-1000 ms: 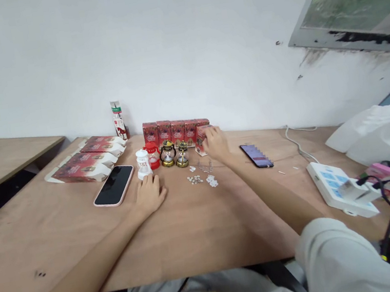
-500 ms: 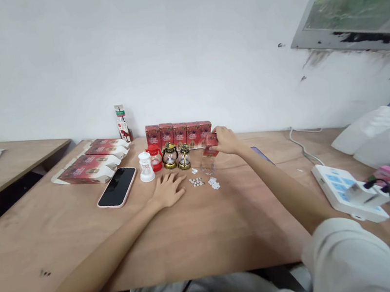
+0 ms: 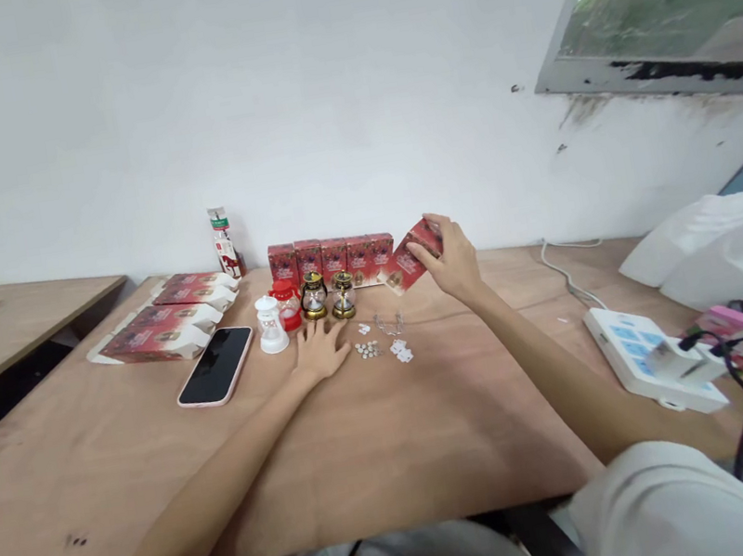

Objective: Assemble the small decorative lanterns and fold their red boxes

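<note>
My right hand (image 3: pixel 453 257) grips a small red printed box (image 3: pixel 411 258), held tilted above the table at the right end of a row of similar red boxes (image 3: pixel 334 257). My left hand (image 3: pixel 318 352) lies on the table with fingers spread, just in front of the small lanterns. Those are a white lantern (image 3: pixel 272 325), a red lantern (image 3: pixel 287 305) and two black-and-gold lanterns (image 3: pixel 313 296). Right of my left hand lie several button cells (image 3: pixel 369 350), small white pieces (image 3: pixel 401 350) and thin wire handles (image 3: pixel 390 323).
Flattened red cartons (image 3: pixel 158 330) and a phone (image 3: pixel 214 367) lie on the left. A slim printed package (image 3: pixel 225 243) stands against the wall. To the right are a power strip (image 3: pixel 645 357) with cables and a white bag (image 3: pixel 734 249).
My right hand has lifted the red box up and to the right, away from the row. My left hand has shifted right from the white lantern, its fingers now spread on the table.
</note>
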Demonstrator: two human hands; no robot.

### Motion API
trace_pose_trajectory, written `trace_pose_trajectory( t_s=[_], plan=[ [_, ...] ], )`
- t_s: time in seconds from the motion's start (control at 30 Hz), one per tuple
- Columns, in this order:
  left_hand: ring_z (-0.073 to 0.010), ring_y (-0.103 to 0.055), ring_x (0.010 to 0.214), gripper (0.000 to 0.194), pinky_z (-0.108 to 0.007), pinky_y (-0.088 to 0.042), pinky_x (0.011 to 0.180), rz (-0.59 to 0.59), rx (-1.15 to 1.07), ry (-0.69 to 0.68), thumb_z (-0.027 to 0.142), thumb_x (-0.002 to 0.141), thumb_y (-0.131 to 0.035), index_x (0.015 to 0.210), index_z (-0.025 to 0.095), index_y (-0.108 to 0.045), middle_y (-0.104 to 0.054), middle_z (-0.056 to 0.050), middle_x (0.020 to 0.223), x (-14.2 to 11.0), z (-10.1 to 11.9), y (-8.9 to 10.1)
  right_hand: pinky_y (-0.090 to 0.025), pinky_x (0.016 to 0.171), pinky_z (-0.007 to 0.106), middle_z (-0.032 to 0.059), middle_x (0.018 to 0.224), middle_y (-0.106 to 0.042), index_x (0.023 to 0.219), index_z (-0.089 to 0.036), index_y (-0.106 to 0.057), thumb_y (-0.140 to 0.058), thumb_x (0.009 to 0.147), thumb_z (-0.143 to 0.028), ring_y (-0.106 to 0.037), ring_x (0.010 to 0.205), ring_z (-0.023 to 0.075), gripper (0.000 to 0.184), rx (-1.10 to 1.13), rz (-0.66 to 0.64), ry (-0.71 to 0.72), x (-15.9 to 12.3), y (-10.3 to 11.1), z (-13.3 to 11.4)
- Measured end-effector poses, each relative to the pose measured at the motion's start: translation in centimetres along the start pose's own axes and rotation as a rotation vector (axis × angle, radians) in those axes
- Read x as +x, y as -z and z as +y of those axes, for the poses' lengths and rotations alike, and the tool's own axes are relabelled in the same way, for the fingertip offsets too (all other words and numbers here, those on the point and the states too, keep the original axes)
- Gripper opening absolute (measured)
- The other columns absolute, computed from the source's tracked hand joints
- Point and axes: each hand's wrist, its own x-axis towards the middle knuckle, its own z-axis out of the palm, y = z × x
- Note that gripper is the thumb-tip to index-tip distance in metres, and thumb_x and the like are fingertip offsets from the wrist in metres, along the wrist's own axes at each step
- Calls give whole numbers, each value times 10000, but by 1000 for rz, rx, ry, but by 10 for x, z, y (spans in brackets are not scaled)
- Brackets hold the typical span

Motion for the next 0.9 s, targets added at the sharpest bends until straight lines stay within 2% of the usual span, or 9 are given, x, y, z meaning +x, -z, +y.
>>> trace_pose_trajectory(
  t_s=[0.07, 0.13, 0.27, 0.37, 0.47, 0.6, 0.73, 0.9],
  plan=[
    [-309, -295, 1334, 498, -541, -243, 1055, -10, 2, 1, 459, 884, -396, 1357, 305, -424, -397, -105, 1423, 4, -1, 1, -440, 865, 417, 113, 1079, -567, 1278, -223, -422, -414, 887, -511, -553, 995, 271, 485, 13, -62, -23, -2, 2, -11],
    [-328, -295, 1331, 486, -576, -249, 1035, -13, 7, 25, 466, 896, -360, 1341, 289, -441, -396, -118, 1419, 10, -2, 2, -451, 830, 409, 106, 1009, -574, 1266, -233, -448, -394, 900, -505, -576, 918, 268, 460, -4, -162, -67, -4, -3, -22],
    [-339, -341, 1293, 466, -555, -287, 1014, 3, 25, 31, 431, 895, -368, 1279, 203, -499, -430, -152, 1380, 9, -1, 7, -455, 795, 404, 135, 1026, -543, 1280, -221, -456, -381, 913, -481, -587, 891, 289, 456, -99, -319, -143, -8, -28, -40],
    [-297, -410, 1234, 411, -480, -329, 996, 12, 44, -30, 367, 884, -398, 1245, 206, -513, -477, -125, 1343, -13, -3, 10, -443, 819, 401, 154, 1092, -520, 1294, -211, -444, -387, 922, -452, -580, 942, 295, 447, -122, -362, -166, -6, -48, -49],
    [-282, -441, 1197, 385, -462, -337, 977, 20, 68, -70, 341, 887, -386, 1221, 202, -517, -519, -119, 1290, -43, -12, 16, -429, 845, 398, 157, 1133, -500, 1306, -217, -431, -393, 928, -432, -569, 981, 287, 436, -112, -382, -161, -2, -63, -55],
    [-293, -462, 1161, 367, -497, -355, 921, 18, 136, 8, 342, 881, -381, 1184, 189, -521, -537, -136, 1245, -65, -31, 26, -420, 859, 405, 167, 1169, -476, 1322, -215, -411, -382, 936, -433, -538, 1058, 304, 444, -126, -405, -106, 2, -79, -59],
    [-319, -454, 1167, 367, -514, -367, 905, 8, 153, 84, 359, 865, -408, 1156, 174, -537, -531, -163, 1231, -59, -43, 31, -436, 842, 404, 164, 1160, -478, 1348, -220, -375, -388, 934, -450, -534, 1074, 310, 473, -122, -445, -42, 4, -85, -64],
    [-345, -455, 1172, 397, -583, -324, 948, 20, 114, 92, 366, 852, -419, 1169, 154, -526, -512, -183, 1247, -43, -50, 28, -448, 827, 416, 150, 1143, -497, 1318, -236, -405, -385, 927, -472, -564, 1028, 311, 457, -112, -514, 4, 4, -78, -71]
  ],
)
